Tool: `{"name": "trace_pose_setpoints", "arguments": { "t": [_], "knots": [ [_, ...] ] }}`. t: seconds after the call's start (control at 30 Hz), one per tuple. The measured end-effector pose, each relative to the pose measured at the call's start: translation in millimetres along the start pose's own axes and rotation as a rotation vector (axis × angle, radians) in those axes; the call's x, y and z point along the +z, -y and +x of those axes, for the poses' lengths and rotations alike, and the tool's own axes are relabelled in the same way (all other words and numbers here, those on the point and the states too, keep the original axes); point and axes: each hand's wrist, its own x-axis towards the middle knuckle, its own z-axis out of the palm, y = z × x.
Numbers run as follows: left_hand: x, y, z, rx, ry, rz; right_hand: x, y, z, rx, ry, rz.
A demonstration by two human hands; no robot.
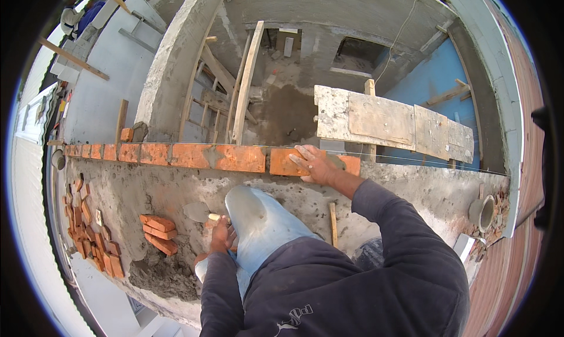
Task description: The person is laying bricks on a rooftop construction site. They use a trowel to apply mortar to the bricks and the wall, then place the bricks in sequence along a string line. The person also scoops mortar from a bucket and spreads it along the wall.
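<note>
One brick beneath my spread right grip; left grip closed on one trowel.
Rough orange clay, centre; grey blade, lower left.

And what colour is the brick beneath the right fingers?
The brick is orange, best seen in the head view.

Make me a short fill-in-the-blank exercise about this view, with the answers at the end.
1. The right hand rests on an orange ____.
2. The left hand holds the pale handle of a ____.
3. The grey mortar heap lies to the ____ of the left hand.
4. The person's trousers are light ____.

Missing words: brick; trowel; left; blue.
</note>
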Motion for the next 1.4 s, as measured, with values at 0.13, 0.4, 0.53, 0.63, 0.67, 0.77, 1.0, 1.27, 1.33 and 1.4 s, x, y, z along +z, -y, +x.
{"name": "trace_pose_setpoints", "arguments": {
  "t": [0.13, 0.4, 0.53, 0.63, 0.67, 0.77, 1.0, 1.27, 1.33, 1.4],
  "knots": [
    [0, -4, 2, 0.093, -0.197, 0.097, -5, 23, -4, -0.004, -0.171, -0.072],
    [28, -7, -157, 0.301, -0.136, -0.207, -8, 198, 1, 0.016, 0.096, 0.802],
    [89, 10, -203, 0.384, 0.245, 0.153, -20, 228, 13, 0.089, 0.256, 1.006],
    [122, 0, -197, 0.411, 0.478, 0.556, -30, 199, -5, 0.147, -0.027, 0.974],
    [130, -13, -187, 0.370, 0.492, 0.761, -31, 181, -21, 0.090, -0.228, 0.909],
    [170, -34, -152, 0.612, 0.298, 1.090, -30, 136, -78, 0.344, -0.186, 0.871],
    [279, -34, -67, 1.043, -0.035, 1.625, -16, 95, -138, 0.337, -0.442, 0.330],
    [280, -25, -49, 0.999, -0.053, 1.674, -3, 96, -135, 0.505, -0.205, 0.288],
    [281, -24, -48, 0.985, -0.055, 1.676, 0, 96, -138, 0.447, -0.299, 0.298],
    [281, -25, -48, 0.973, -0.060, 1.711, 2, 96, -139, 0.383, -0.419, 0.336]
  ]
}}
